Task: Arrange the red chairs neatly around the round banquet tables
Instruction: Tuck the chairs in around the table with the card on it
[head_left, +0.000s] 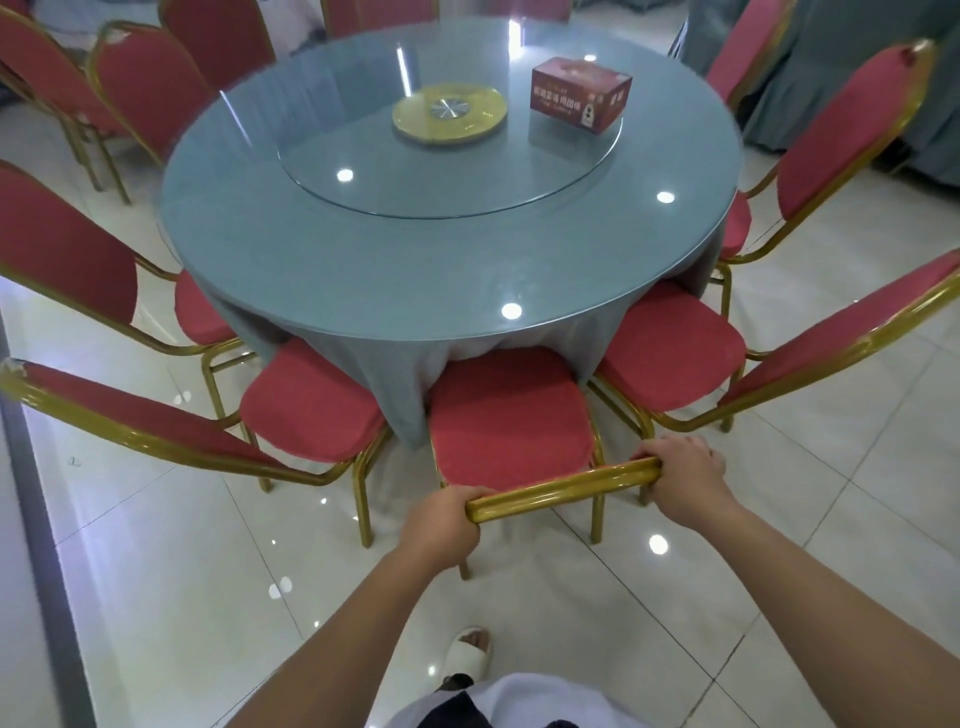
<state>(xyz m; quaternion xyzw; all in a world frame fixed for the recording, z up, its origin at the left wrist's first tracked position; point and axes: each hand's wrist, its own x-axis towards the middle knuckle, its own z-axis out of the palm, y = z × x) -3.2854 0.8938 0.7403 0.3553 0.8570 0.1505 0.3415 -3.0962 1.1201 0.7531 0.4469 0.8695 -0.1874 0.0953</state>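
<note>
Both hands grip the gold top rail of the red chair (511, 421) at 6 o'clock of the round surface (322, 244): the left hand (441, 525) and right hand (680, 478) have their fingers curled over either end, the seat tucked partly under the grey cloth. The frame looks like stiff, slick metal tube, probably light enough to slide on the glossy tiled floor (779, 545), and that rail seems the best hold. A red carton (579, 93) at 1 o'clock carries print too blurred to read.

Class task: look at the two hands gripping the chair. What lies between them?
In the head view, the gold top rail of the chair back runs between the left hand and right hand, bare of anything else.
</note>
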